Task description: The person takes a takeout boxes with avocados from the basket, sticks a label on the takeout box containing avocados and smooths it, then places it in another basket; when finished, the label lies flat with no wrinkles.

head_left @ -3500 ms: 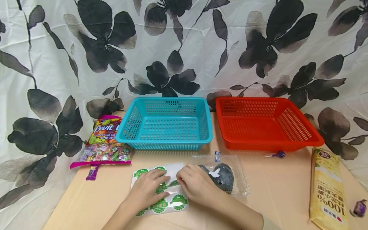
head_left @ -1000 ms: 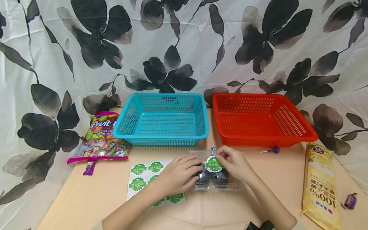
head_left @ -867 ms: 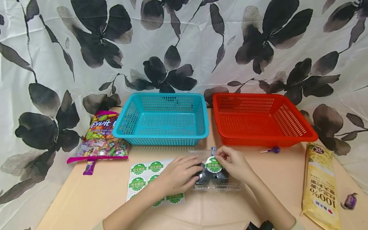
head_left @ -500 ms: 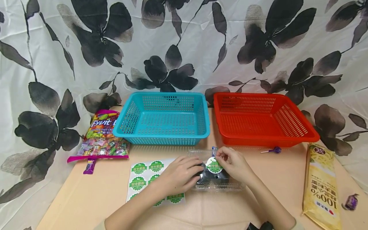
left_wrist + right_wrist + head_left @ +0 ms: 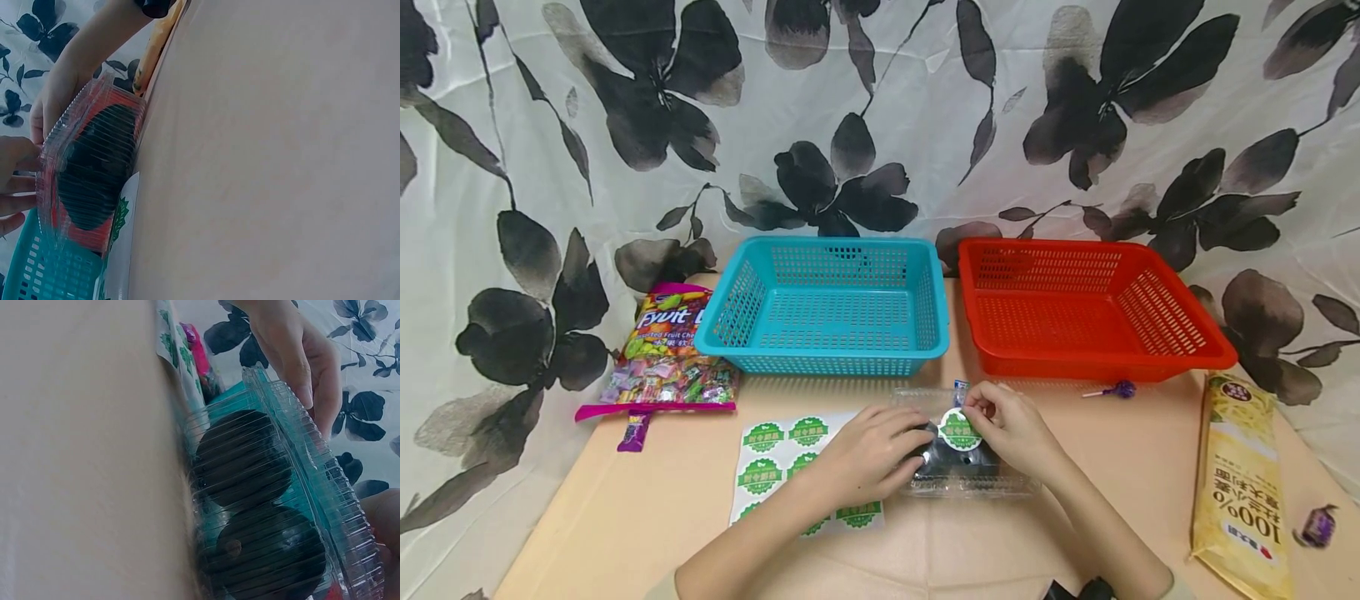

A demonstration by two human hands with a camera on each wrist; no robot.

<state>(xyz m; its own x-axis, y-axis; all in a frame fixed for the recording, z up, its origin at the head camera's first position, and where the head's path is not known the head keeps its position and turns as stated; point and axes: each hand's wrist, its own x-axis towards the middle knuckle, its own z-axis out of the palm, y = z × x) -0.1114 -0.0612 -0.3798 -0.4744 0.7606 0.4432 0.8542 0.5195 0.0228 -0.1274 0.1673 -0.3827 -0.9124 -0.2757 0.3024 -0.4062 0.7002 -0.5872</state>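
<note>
A clear plastic clamshell box (image 5: 970, 487) lies on the table with two dark round fruits (image 5: 244, 459), avocado-like, inside. On its lid is a round green-and-white sticker (image 5: 959, 430). The right hand (image 5: 1011, 427) pinches the sticker's right edge between thumb and forefinger. With fingers loosely extended, the left hand (image 5: 872, 454) rests on the left side of the lid. Under the left forearm lies a white sheet of green round stickers (image 5: 760, 477), partly covered. In the right wrist view, the left thumb and fingers (image 5: 303, 372) reach the ribbed lid edge.
Behind the box stand a blue basket (image 5: 823, 358) and a red basket (image 5: 1097, 362). A candy bag (image 5: 673, 367) and a small purple candy (image 5: 634, 432) lie left. At right are a lollipop (image 5: 1123, 389), a yellow pasta packet (image 5: 1240, 483) and a wrapped purple candy (image 5: 1317, 527).
Since 3.5 s ago both hands have moved right from the sticker sheet to the box, and a sticker now sits on its lid. Over the last second the hands have barely moved.
</note>
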